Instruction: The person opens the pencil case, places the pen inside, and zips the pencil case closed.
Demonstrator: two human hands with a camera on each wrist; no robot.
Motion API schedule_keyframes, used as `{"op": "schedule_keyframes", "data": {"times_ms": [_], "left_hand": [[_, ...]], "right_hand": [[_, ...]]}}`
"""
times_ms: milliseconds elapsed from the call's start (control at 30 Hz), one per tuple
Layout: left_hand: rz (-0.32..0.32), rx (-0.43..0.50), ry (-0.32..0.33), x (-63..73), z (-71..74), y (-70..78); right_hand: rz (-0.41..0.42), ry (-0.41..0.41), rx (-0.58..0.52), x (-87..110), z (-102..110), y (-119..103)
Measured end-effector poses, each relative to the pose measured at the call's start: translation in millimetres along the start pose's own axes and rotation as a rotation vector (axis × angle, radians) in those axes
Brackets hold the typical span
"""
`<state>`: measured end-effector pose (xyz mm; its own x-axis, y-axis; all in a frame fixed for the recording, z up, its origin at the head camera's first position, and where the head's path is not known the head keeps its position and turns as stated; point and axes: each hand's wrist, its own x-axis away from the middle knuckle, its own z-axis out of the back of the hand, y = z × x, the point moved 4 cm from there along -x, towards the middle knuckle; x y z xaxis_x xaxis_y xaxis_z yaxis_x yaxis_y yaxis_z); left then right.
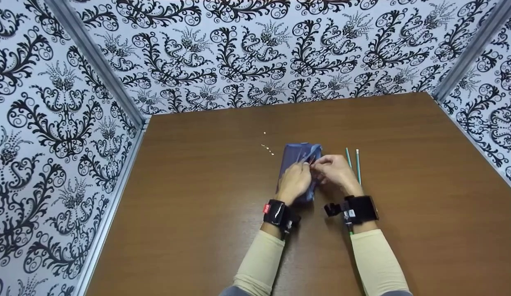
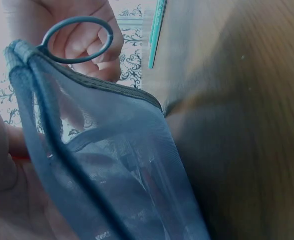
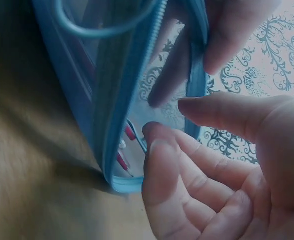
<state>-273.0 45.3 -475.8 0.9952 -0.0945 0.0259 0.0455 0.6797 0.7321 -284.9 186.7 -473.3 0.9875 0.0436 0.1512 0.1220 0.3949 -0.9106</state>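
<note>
Okay, nearest on my head feed: cream sleeves (image 1: pixel 259 258), black wrist straps (image 1: pixel 361 209) carrying the cameras. Past those, both hands at a blue mesh zip pouch (image 1: pixel 296 151), which sits right of centre on the brown wood-grain surface (image 1: pixel 189 197).

Left hand (image 1: pixel 296 179) grips the pouch along its opening edge, fingers showing behind the mesh on my right wrist view. Right hand (image 1: pixel 335 167) is at the mouth, fingers loosely bent, thumb apart from the index fingertip; I read it as released, nothing seen between them. Zipper (image 3: pixel 136 85) is undone, round pull ring (image 2: pixel 77 60) hanging off its end. Slim red-and-white item (image 3: pixel 130 132) shows inside; too blurred for me to ID.

Two teal pencils (image 1: pixel 358 164) lie just right of the right hand, near ends hidden by the arm. Pale crumbs (image 1: pixel 268 148) left of the pouch. Farthest: black-on-white scroll-print wall (image 1: pixel 247 53), grey metal corner posts (image 1: pixel 95 65).
</note>
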Motion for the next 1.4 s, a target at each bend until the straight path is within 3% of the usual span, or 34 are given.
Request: {"op": "schedule_keyframes", "data": {"times_ms": [367, 600, 833, 1167, 1400], "left_hand": [[-0.003, -0.003, 0.000, 0.4, 0.2, 0.0], [-0.008, 0.005, -0.007, -0.3, -1.0, -0.6], [-0.008, 0.012, -0.006, -0.6, -1.2, -0.6], [0.002, 0.008, -0.005, -0.9, -0.9, -0.3], [-0.001, 0.016, -0.009, 0.2, -1.2, -0.6]], "right_hand": [[0.027, 0.093, 0.150, 4.2, 18, -2], [-0.003, 0.145, 0.224, 4.5, 24, -2], [0.052, 0.201, 0.323, 7.7, 28, -5], [-0.014, 0.219, 0.316, 8.8, 33, -3], [-0.015, 0.233, 0.334, 9.6, 37, -2]]}}
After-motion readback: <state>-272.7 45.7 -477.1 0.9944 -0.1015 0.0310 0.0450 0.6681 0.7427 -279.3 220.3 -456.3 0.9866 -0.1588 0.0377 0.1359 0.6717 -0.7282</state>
